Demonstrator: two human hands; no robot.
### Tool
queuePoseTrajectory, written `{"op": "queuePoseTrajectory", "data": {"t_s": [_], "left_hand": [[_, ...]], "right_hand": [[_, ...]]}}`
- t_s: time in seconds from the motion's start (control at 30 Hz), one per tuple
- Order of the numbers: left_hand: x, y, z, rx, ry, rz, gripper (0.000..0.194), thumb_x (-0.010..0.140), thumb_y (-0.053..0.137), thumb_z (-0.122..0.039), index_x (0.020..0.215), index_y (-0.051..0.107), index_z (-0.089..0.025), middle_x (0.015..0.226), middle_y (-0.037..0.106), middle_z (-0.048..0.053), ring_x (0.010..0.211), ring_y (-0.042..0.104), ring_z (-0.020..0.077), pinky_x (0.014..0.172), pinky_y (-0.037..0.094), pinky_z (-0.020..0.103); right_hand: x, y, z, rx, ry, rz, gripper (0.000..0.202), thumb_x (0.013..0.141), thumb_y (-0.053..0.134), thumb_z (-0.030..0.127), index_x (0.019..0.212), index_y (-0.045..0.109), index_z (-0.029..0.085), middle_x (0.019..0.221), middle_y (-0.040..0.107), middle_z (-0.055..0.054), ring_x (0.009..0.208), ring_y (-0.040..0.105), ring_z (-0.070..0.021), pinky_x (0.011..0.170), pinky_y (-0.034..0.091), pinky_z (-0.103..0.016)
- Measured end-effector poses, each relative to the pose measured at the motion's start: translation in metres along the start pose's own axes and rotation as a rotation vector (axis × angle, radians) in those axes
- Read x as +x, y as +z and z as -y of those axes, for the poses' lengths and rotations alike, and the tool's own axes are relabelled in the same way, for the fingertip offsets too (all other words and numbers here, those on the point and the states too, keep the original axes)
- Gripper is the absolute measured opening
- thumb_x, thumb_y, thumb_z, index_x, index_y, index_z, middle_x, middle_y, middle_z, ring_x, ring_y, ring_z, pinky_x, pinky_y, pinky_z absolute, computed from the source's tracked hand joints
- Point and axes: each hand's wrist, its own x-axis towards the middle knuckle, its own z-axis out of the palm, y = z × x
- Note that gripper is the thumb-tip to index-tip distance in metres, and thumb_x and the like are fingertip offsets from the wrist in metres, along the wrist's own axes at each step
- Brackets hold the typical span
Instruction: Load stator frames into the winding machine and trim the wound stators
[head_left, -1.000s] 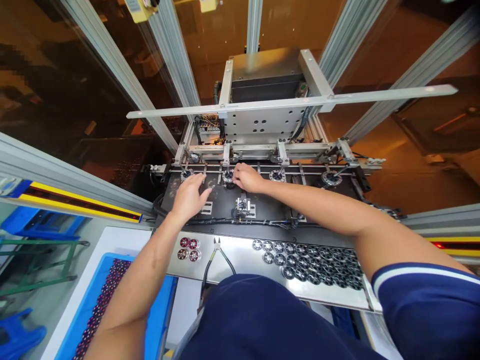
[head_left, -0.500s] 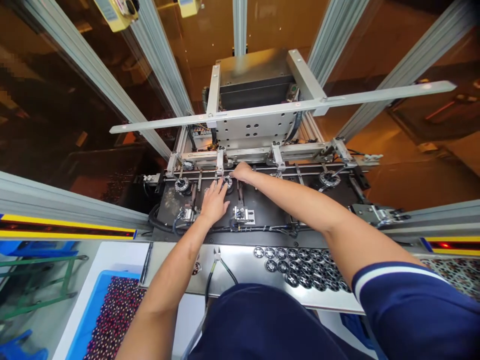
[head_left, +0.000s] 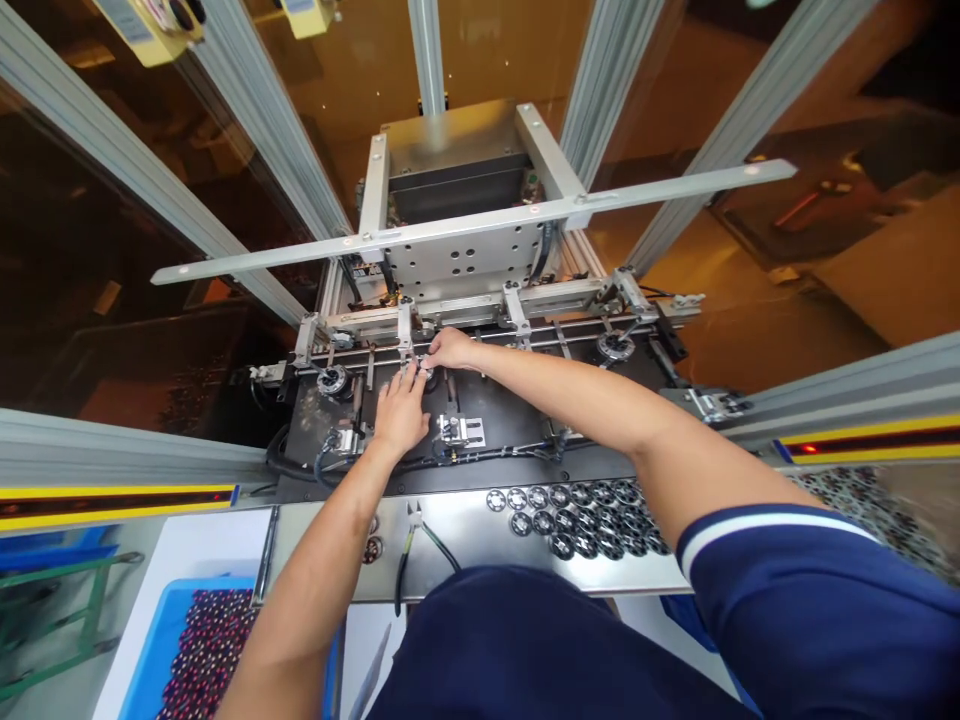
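Observation:
Both of my hands meet at a round metal part (head_left: 426, 376) on a station of the black machine bed, and they cover much of it. My left hand (head_left: 401, 410) lies palm down with its fingers reaching to the part's near left side. From the far right, my right hand (head_left: 448, 349) comes in with thumb and fingers pinched at the part's top; what is between them is too small to name. Another round part (head_left: 332, 380) sits on the station to the left, and one more (head_left: 616, 347) on the station at the far right.
On the metal ledge (head_left: 450, 510) in front lie pliers (head_left: 414, 515) and rows of black ring parts (head_left: 589, 520). A blue tray (head_left: 154, 630) of small parts stands at lower left. A long metal bar (head_left: 480, 220) crosses above the machine.
The view has shifted, so the machine appears further left. My right hand has come down to the round part, closer to my left fingertips.

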Motion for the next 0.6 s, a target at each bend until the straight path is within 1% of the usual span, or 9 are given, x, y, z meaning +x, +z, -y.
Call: {"op": "queuePoseTrajectory", "data": {"t_s": [0.07, 0.13, 0.17, 0.23, 0.3, 0.37, 0.43, 0.5, 0.6], "left_hand": [[0.0, 0.0, 0.001, 0.003, 0.001, 0.009, 0.077, 0.076, 0.07, -0.019, 0.147, 0.04, -0.019, 0.16, 0.033, 0.014, 0.14, 0.04, 0.0393, 0.111, 0.038, 0.055], [0.0, -0.001, 0.004, 0.0, 0.01, 0.024, 0.076, 0.077, 0.07, -0.019, 0.147, 0.04, -0.018, 0.16, 0.032, 0.014, 0.14, 0.04, 0.0392, 0.112, 0.039, 0.053], [0.0, -0.002, 0.005, -0.003, 0.016, 0.032, 0.076, 0.077, 0.07, -0.02, 0.147, 0.04, -0.018, 0.16, 0.032, 0.014, 0.14, 0.041, 0.0386, 0.112, 0.04, 0.051], [0.0, -0.009, 0.006, -0.008, 0.024, 0.044, 0.074, 0.078, 0.07, -0.022, 0.146, 0.042, -0.016, 0.159, 0.035, 0.015, 0.139, 0.043, 0.0365, 0.111, 0.043, 0.046], [0.001, -0.021, 0.002, -0.006, 0.028, 0.043, 0.064, 0.082, 0.067, -0.026, 0.142, 0.048, -0.014, 0.152, 0.045, 0.017, 0.134, 0.051, 0.0347, 0.107, 0.047, 0.044], [0.005, -0.035, -0.01, 0.001, 0.054, 0.037, 0.05, 0.087, 0.06, -0.032, 0.135, 0.056, -0.015, 0.138, 0.061, 0.016, 0.123, 0.061, 0.0331, 0.102, 0.051, 0.044], [0.013, -0.049, -0.028, 0.007, 0.115, 0.04, 0.043, 0.091, 0.055, -0.039, 0.129, 0.061, -0.019, 0.123, 0.072, 0.012, 0.113, 0.067, 0.0314, 0.099, 0.052, 0.043], [0.024, -0.056, -0.051, 0.01, 0.2, 0.055, 0.043, 0.092, 0.053, -0.042, 0.128, 0.062, -0.02, 0.123, 0.072, 0.01, 0.113, 0.067, 0.0292, 0.101, 0.051, 0.041], [0.044, -0.054, -0.081, 0.013, 0.324, 0.1, 0.047, 0.09, 0.06, -0.036, 0.133, 0.057, -0.017, 0.141, 0.059, 0.012, 0.129, 0.056, 0.0265, 0.11, 0.044, 0.039]], "right_hand": [[-0.024, -0.026, -0.005, -0.052, -0.097, 0.038, 0.025, 0.09, 0.068, 0.035, 0.103, 0.067, 0.014, 0.098, 0.07, -0.002, 0.087, 0.067, -0.017, 0.081, 0.056, -0.033], [-0.05, -0.061, -0.021, -0.115, -0.169, 0.061, 0.022, 0.081, 0.077, 0.033, 0.093, 0.072, 0.016, 0.087, 0.071, 0.002, 0.083, 0.067, -0.0146, 0.081, 0.052, -0.027], [-0.062, -0.08, -0.033, -0.148, -0.187, 0.043, 0.02, 0.078, 0.08, 0.031, 0.09, 0.074, 0.016, 0.083, 0.072, 0.003, 0.083, 0.067, -0.0143, 0.081, 0.05, -0.025], [-0.082, -0.112, -0.064, -0.221, -0.18, -0.045, 0.014, 0.079, 0.077, 0.028, 0.086, 0.075, 0.016, 0.081, 0.071, 0.001, 0.084, 0.067, -0.0161, 0.082, 0.047, -0.026], [-0.092, -0.131, -0.095, -0.292, -0.154, -0.127, 0.009, 0.08, 0.074, 0.022, 0.084, 0.075, 0.014, 0.082, 0.072, -0.003, 0.086, 0.066, -0.0196, 0.083, 0.046, -0.03], [-0.095, -0.132, -0.122, -0.341, -0.163, -0.152, 0.012, 0.075, 0.077, 0.016, 0.087, 0.075, 0.014, 0.091, 0.072, -0.006, 0.094, 0.065, -0.0236, 0.088, 0.046, -0.033], [-0.093, -0.121, -0.138, -0.367, -0.217, -0.139, 0.025, 0.071, 0.081, 0.014, 0.095, 0.074, 0.015, 0.109, 0.07, -0.008, 0.109, 0.061, -0.0263, 0.097, 0.043, -0.037], [-0.089, -0.106, -0.146, -0.38, -0.271, -0.129, 0.031, 0.073, 0.081, 0.019, 0.102, 0.071, 0.015, 0.128, 0.062, -0.009, 0.123, 0.053, -0.0274, 0.105, 0.039, -0.042], [-0.085, -0.091, -0.149, -0.386, -0.28, -0.142, 0.025, 0.088, 0.07, 0.028, 0.108, 0.066, 0.015, 0.135, 0.056, -0.009, 0.126, 0.05, -0.0274, 0.106, 0.039, -0.051]]}}
